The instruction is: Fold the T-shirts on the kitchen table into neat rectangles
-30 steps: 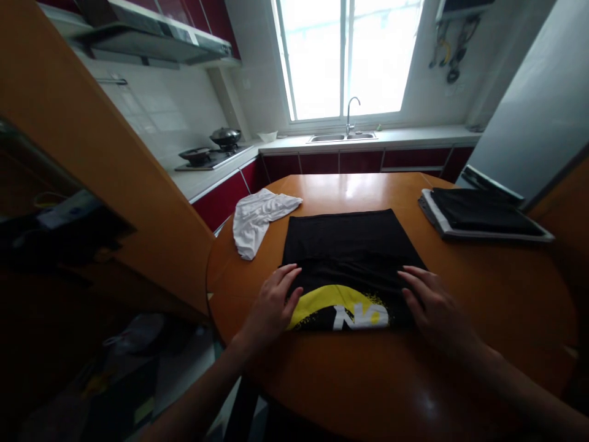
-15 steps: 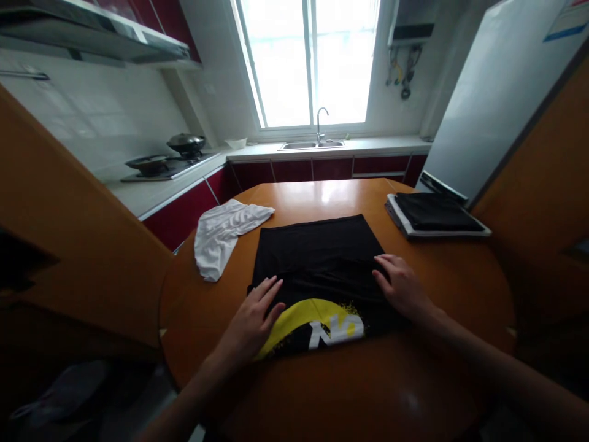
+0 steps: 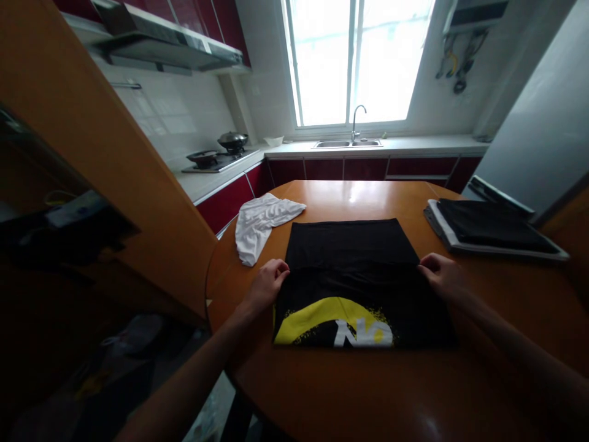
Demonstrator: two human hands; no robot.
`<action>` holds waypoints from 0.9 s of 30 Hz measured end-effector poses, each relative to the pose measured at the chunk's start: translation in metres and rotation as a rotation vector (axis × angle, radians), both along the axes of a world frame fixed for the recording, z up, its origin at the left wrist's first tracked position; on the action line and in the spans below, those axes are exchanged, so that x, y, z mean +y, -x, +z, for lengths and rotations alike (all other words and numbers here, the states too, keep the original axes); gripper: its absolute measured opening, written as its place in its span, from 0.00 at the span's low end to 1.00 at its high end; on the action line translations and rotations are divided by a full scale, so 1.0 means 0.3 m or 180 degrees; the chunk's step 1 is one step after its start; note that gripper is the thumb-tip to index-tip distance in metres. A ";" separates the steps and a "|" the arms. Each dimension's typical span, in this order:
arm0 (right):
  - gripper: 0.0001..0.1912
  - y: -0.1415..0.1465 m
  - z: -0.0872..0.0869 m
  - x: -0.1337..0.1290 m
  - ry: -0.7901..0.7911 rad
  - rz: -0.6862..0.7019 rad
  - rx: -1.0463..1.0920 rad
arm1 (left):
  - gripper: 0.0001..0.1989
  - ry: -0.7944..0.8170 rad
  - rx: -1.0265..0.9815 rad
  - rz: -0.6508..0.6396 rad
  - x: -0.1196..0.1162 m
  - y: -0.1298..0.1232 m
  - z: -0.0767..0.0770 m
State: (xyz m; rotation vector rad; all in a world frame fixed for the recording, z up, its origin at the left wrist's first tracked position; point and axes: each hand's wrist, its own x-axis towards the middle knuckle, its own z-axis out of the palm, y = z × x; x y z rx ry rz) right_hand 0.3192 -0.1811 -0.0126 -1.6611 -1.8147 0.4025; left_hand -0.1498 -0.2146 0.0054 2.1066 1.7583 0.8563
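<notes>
A black T-shirt [image 3: 345, 245] with a yellow arc and white letters lies partly folded on the wooden table [image 3: 359, 393]. Its lower part is doubled over, with an edge running across the middle. At the left end of that edge, my left hand [image 3: 267, 283] pinches the cloth between thumb and fingers. My right hand [image 3: 442, 276] pinches the same edge at its right end. Both hands rest close to the tabletop.
A crumpled white garment [image 3: 262, 224] lies at the table's left. Folded dark and white clothes [image 3: 492, 227] are stacked on the right, near the fridge [image 3: 538, 123]. Behind the table are a sink [image 3: 347, 143] and a stove [image 3: 223, 161] with pans.
My hands went from lying flat with fingers spread on the shirt to pinching its side edges. The folded layer looks straighter. The view has turned a little to the left.
</notes>
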 end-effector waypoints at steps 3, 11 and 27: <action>0.11 0.001 0.004 -0.002 -0.0031 -0.0053 0.0045 | 0.05 -0.0032 0.0042 -0.0055 0.010 -0.012 -0.013; 0.13 0.027 -0.026 0.003 -0.0123 -0.0093 -0.0426 | 0.11 -0.0315 0.0796 0.0231 -0.022 -0.028 -0.010; 0.32 0.216 -0.070 -0.270 -0.0598 0.0832 -0.1666 | 0.33 0.0055 0.1530 -0.1173 -0.205 -0.247 0.026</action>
